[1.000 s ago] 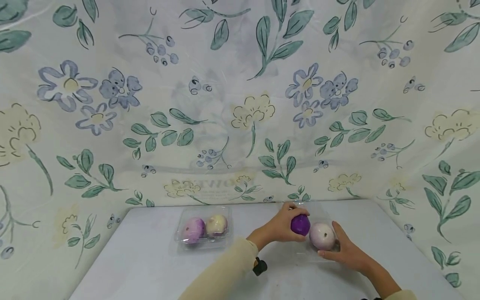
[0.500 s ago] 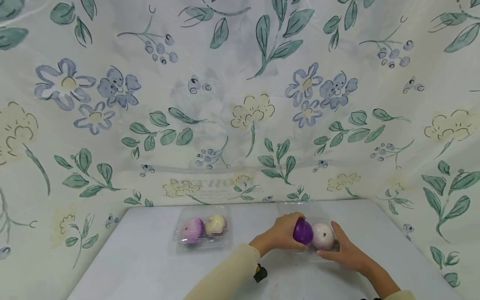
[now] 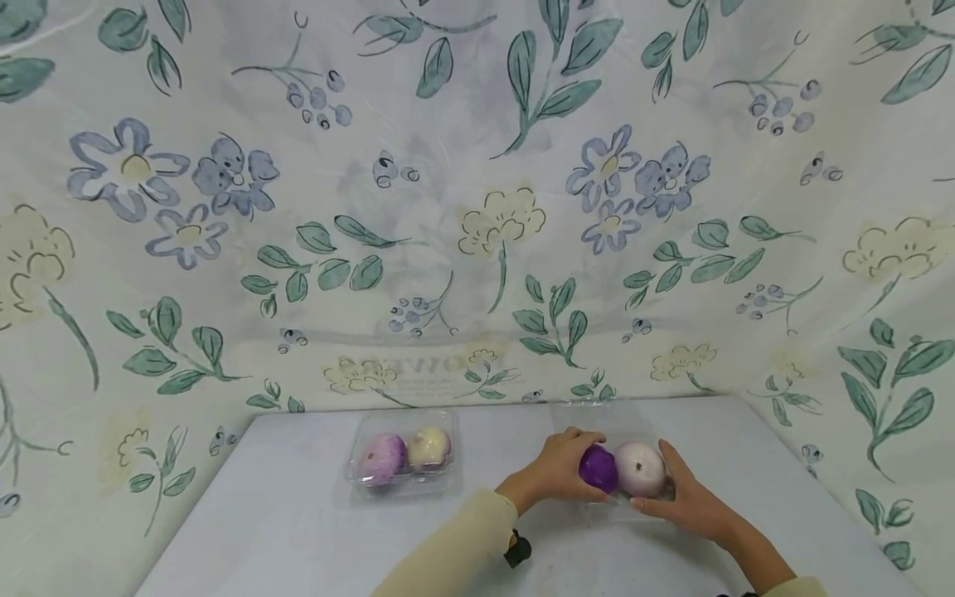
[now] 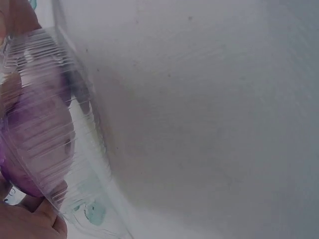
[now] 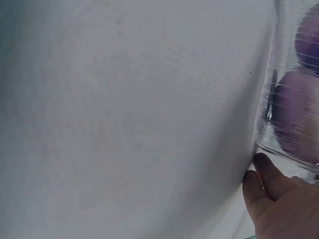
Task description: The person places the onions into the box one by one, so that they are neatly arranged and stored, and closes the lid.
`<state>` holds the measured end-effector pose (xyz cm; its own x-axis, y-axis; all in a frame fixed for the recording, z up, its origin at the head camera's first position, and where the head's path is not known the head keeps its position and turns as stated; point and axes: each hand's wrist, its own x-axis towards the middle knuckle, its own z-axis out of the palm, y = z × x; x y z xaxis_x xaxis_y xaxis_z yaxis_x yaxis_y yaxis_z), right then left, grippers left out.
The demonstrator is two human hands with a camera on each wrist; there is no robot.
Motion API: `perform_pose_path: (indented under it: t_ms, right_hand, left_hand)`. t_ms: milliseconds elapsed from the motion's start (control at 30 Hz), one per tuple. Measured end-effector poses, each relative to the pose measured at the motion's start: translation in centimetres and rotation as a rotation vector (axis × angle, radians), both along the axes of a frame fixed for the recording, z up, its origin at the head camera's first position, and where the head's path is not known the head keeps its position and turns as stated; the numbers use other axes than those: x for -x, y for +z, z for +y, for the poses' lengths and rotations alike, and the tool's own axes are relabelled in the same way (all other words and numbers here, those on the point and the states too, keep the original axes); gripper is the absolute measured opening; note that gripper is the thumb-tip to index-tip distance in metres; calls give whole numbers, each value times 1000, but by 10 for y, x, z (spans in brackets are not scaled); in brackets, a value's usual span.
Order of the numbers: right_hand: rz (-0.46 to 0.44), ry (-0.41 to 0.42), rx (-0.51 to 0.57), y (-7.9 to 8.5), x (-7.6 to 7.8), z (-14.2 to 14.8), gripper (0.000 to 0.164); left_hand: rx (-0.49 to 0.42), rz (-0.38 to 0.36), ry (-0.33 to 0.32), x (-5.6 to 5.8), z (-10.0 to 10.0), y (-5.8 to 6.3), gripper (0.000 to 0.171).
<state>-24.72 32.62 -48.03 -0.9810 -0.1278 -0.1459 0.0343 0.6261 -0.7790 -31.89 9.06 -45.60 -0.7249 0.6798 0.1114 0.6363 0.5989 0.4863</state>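
Observation:
My left hand [image 3: 552, 468] grips a dark purple onion [image 3: 599, 469], thumb below and fingers over the top, at the left part of an opened clear plastic box [image 3: 589, 408]. Against it on the right sits a pale pinkish-white onion [image 3: 640, 468] in the same box. My right hand [image 3: 697, 502] holds the box's right end, its thumb in front and forefinger behind. Through the ribbed wall [image 4: 55, 119] in the left wrist view, purple onion skin shows. In the right wrist view, fingertips [image 5: 260, 160] lie at the box's corner.
A second clear plastic box [image 3: 403, 487] stands to the left, holding a pink-purple onion [image 3: 384, 458] and a cream-coloured onion [image 3: 429, 448]. Both boxes are on a white table [image 3: 298, 531]. A flowered cloth [image 3: 477, 249] hangs behind the table's far edge.
My left hand has brought the purple onion down into the box beside the pale onion, shifting slightly left at the end. The pale onion has turned and shifted slightly. My right hand stays put.

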Motion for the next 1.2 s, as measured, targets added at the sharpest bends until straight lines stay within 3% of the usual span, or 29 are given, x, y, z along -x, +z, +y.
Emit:
perform_pose_path:
  t_ms: [267, 567, 767, 967, 1200]
  right_hand:
    - [14, 2, -1, 0, -1, 0, 119]
    - [15, 6, -32, 0, 0, -1, 119]
    - [12, 13, -46, 4, 1, -2, 120]
    - [7, 18, -35, 6, 1, -4, 120]
    - [-8, 27, -67, 8, 2, -7, 120]
  left_hand:
    - [9, 38, -32, -1, -2, -3, 74]
    - [-24, -32, 2, -3, -3, -5, 76]
    - [-89, -21, 9, 2, -9, -2, 69]
    - [-150, -5, 79, 6, -23, 2, 78]
    - [0, 104, 202, 14, -40, -5, 85]
